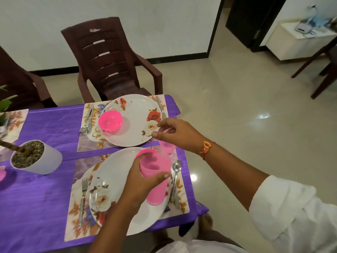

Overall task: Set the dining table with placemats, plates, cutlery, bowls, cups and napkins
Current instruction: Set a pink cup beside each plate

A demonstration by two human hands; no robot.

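Place settings, head view. The left hand curls round a pink tumbler over the 3 o'clock edge of the near plate. The right hand, at 1 o'clock from it, pinches the rim of a second pink tumbler; whether this one touches the purple surface cannot be told. A pink bowl sits on the far plate.

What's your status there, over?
Left hand grips pink cup over near plate. Right hand pinches second cup by its rim. Spoon lies close beside them.
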